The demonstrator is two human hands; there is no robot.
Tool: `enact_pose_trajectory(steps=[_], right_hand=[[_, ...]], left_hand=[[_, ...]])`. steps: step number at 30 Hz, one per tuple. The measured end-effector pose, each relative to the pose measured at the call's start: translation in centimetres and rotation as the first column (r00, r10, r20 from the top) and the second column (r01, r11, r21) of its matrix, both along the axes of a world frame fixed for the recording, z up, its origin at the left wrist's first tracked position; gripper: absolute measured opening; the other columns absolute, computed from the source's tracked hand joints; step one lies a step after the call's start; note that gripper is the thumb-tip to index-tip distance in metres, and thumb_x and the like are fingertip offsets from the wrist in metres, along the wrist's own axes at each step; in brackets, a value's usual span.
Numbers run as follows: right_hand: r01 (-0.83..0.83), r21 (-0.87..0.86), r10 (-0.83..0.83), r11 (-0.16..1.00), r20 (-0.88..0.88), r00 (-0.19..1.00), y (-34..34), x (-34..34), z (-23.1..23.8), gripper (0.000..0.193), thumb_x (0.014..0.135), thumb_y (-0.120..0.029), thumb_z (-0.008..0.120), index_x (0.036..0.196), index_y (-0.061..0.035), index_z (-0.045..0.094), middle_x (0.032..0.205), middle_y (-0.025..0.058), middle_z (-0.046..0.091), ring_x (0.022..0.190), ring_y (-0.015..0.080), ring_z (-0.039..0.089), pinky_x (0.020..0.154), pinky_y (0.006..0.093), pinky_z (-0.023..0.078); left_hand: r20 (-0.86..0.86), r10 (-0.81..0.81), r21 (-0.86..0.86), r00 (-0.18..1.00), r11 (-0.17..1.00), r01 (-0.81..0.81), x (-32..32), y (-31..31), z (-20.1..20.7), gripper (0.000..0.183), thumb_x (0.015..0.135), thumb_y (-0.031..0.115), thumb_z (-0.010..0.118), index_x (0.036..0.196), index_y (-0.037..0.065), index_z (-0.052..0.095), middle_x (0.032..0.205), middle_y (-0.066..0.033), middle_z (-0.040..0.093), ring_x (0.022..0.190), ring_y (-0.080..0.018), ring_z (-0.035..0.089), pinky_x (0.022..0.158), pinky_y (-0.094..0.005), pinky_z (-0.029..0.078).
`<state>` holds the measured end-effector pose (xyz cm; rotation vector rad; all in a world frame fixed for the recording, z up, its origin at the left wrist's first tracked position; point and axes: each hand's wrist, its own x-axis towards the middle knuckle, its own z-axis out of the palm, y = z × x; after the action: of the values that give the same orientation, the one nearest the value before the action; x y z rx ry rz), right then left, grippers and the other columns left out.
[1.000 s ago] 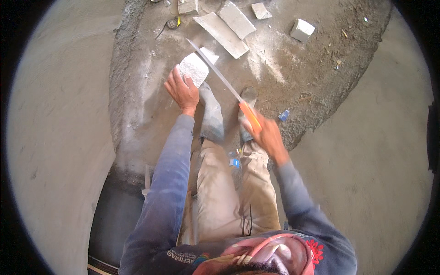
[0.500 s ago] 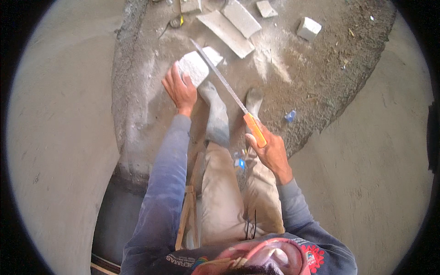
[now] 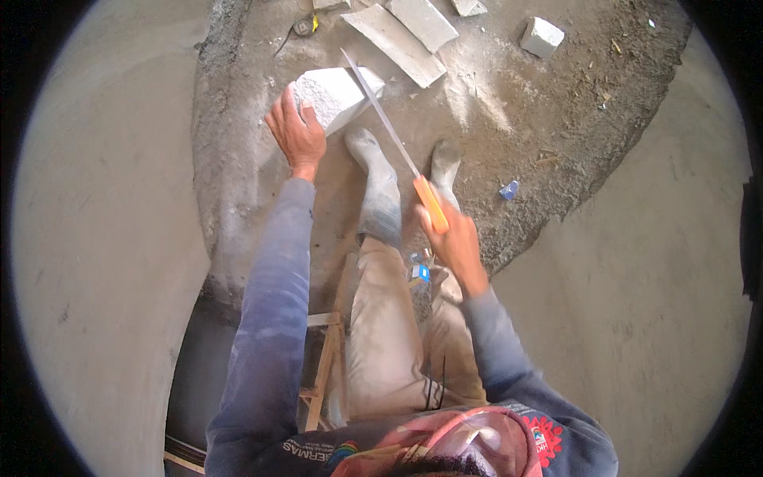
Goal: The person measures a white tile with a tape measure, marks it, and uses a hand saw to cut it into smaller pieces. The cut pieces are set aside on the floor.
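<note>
A white lightweight block (image 3: 334,97) with dusty, angled faces lies on the ground just ahead of my boots. My left hand (image 3: 297,133) grips its left end, thumb and fingers on the edge. In my right hand (image 3: 451,234) is a handsaw (image 3: 387,122), held by its orange handle. The thin blade slants up and to the left, crossing the right part of the block with its tip past the far edge. Whether the teeth are in a cut cannot be made out.
Flat grey slabs (image 3: 397,44) lie beyond the block, and a small white block (image 3: 542,37) sits to their right. A tape measure (image 3: 304,27) rests at the far left. By my legs are a wooden frame (image 3: 324,362) and a small blue box (image 3: 420,273).
My right hand has moved left and slightly up, bringing the saw along. My left hand and the block have shifted a little up and left, and the block shows a different angle.
</note>
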<state>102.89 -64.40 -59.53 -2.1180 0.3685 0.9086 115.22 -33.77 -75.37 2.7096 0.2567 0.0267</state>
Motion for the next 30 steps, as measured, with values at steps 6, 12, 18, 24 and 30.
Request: enact_pose_trajectory(steps=[6,12,18,24,30], right_hand=[[0.039,0.026,-0.042,0.999,0.121,0.992,1.4,0.7,-2.7,0.06,0.106,-0.045,0.075,0.161,-0.0237,0.062,0.118,0.017,0.082,0.095,0.0481,0.077,0.079,0.0573,0.063],[0.003,-0.079,-0.001,0.997,0.035,0.999,2.7,-0.1,-1.6,0.062,0.106,-0.047,0.074,0.163,-0.0249,0.061,0.121,0.0182,0.082,0.098,0.0473,0.078,0.082,0.0548,0.064],[0.074,-0.013,-0.072,0.997,0.111,0.991,3.0,-0.4,-2.3,0.063,0.105,-0.047,0.075,0.162,-0.024,0.061,0.12,0.0195,0.081,0.103,0.0472,0.077,0.085,0.0536,0.064],[0.091,-0.036,-0.087,0.995,0.096,0.992,2.6,-3.1,-3.6,0.06,0.105,-0.047,0.075,0.157,-0.0197,0.065,0.114,0.0238,0.081,0.1,0.0497,0.076,0.085,0.0563,0.063],[0.101,-0.003,-0.101,0.995,-0.091,0.991,3.6,-0.2,-4.1,0.056,0.107,-0.041,0.074,0.155,-0.013,0.068,0.128,0.0246,0.078,0.115,0.0472,0.076,0.096,0.0493,0.062]], left_hand=[[-0.033,-0.059,-0.023,0.998,0.998,0.058,-0.1,-0.1,0.4,0.053,0.111,0.032,0.055,0.156,0.004,0.058,0.148,-0.0214,0.063,0.136,-0.0416,0.054,0.119,-0.055,0.038],[-0.063,-0.076,-0.022,0.995,0.997,0.075,-3.1,-2.4,1.0,0.053,0.11,0.028,0.058,0.158,0.006,0.056,0.151,-0.0208,0.06,0.136,-0.0426,0.052,0.119,-0.0562,0.038],[-0.004,-0.07,-0.045,0.998,0.997,0.07,-3.0,-2.6,0.3,0.054,0.111,0.029,0.056,0.159,0.005,0.055,0.15,-0.022,0.059,0.136,-0.0441,0.05,0.12,-0.0581,0.037],[-0.004,-0.071,-0.057,0.997,0.996,0.07,-1.1,-1.4,0.6,0.053,0.111,0.029,0.055,0.159,0.004,0.056,0.15,-0.0213,0.06,0.138,-0.0428,0.05,0.12,-0.0554,0.038],[-0.086,-0.163,-0.067,0.983,0.985,0.158,-1.4,-0.9,1.3,0.053,0.111,0.028,0.057,0.158,0.004,0.057,0.151,-0.0201,0.06,0.137,-0.0434,0.051,0.12,-0.0547,0.038]])
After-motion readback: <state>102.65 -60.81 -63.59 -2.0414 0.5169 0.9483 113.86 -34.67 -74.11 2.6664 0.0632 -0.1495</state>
